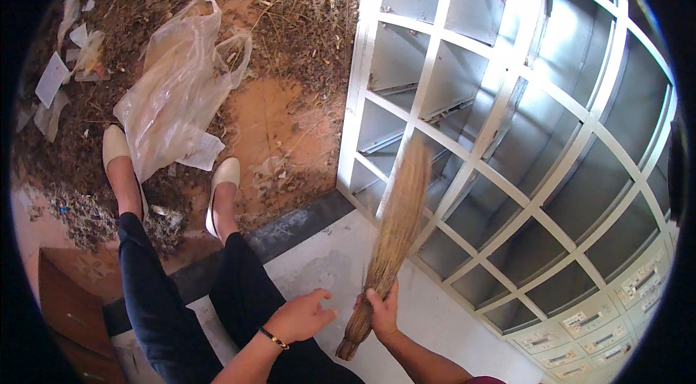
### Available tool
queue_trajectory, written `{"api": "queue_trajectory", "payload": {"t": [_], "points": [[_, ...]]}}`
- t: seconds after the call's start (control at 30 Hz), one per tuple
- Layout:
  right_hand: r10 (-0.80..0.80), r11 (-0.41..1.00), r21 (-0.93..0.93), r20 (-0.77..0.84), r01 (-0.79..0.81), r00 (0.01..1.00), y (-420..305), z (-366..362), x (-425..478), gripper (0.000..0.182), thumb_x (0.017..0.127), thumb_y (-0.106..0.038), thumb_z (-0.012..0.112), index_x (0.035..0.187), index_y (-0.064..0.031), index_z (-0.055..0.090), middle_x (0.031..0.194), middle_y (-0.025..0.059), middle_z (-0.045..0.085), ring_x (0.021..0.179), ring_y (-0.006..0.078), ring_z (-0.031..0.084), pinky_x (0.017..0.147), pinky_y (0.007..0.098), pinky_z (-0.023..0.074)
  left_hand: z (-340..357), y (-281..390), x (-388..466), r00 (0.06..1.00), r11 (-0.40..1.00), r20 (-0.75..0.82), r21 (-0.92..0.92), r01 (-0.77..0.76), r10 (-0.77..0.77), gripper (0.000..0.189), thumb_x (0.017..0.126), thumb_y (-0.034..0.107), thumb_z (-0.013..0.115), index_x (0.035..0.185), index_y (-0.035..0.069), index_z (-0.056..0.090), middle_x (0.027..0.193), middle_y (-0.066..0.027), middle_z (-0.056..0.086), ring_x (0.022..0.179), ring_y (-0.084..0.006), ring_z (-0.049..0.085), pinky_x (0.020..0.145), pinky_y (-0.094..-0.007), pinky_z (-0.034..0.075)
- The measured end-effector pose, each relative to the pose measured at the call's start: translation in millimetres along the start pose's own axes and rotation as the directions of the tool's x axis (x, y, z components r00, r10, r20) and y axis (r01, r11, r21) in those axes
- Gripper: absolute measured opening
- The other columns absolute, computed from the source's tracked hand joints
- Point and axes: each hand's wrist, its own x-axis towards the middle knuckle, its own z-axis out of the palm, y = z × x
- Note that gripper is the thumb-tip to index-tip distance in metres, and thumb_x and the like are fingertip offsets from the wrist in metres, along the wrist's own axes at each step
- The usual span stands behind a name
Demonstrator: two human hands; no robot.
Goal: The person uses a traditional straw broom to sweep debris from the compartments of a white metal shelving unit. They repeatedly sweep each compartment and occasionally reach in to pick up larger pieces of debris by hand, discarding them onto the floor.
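Note:
My right hand (383,305) grips a straw hand broom (399,204) near its bound lower end. The bristles point up and away, in front of a metal cabinet frame (470,158) with bare square openings. To the left of the broom handle, my left hand (305,314) is held in the air with its fingers apart and nothing in it. A bracelet circles that wrist. Ahead of my feet, a translucent plastic carrier bag (168,85) lies on the littered floor, with a piece of paper (201,151) by its lower edge.
Dry plant debris (304,19) covers much of the tiled floor (266,117). Paper scraps (51,79) lie at the left. A dark threshold strip (288,221) borders a pale floor (321,264). Labelled metal drawers (592,324) stand lower right, a brown wooden cabinet (70,308) lower left.

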Motion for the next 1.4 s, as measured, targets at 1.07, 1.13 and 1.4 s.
{"api": "queue_trajectory", "payload": {"t": [1.07, 1.13, 1.4], "points": [[-0.616, 0.788, -0.422, -0.565, 0.449, 0.549, -92, -67, 396, 0.047, 0.094, -0.027, 0.041, 0.127, 0.0056, 0.042, 0.132, 0.0225, 0.042, 0.122, 0.0316, 0.041, 0.102, 0.0359, 0.0299, -48, 75, -35, 0.842, 0.693, -0.474, -0.698, -0.182, -0.257, 0.069, 0.066, 0.003, 0.07, 0.124, 0.005, 0.033, 0.089, -0.0103, 0.055, 0.077, -0.0207, 0.059, 0.069, -0.0344, 0.052], [-0.615, 0.718, -0.228, -0.651, 0.658, 0.444, -107, -62, 425, 0.045, 0.094, -0.028, 0.041, 0.125, 0.0042, 0.044, 0.131, 0.0231, 0.043, 0.121, 0.033, 0.04, 0.102, 0.0377, 0.0309, -45, 70, -38, 0.779, 0.69, -0.561, -0.682, -0.243, -0.28, 0.072, 0.06, 0.008, 0.07, 0.122, 0.004, 0.034, 0.081, -0.0115, 0.057, 0.071, -0.0237, 0.06, 0.063, -0.0365, 0.054], [-0.762, 0.523, -0.424, -0.622, 0.739, 0.182, -159, -109, 518, 0.039, 0.092, -0.018, 0.042, 0.123, 0.0043, 0.044, 0.128, 0.0215, 0.045, 0.118, 0.0334, 0.043, 0.101, 0.0391, 0.0314, -45, 74, -24, 0.743, 0.822, -0.613, -0.548, -0.156, -0.269, 0.042, 0.08, 0.017, 0.061, 0.115, 0.002, 0.043, 0.088, -0.0111, 0.058, 0.075, -0.0217, 0.059, 0.066, -0.0342, 0.05]]}}
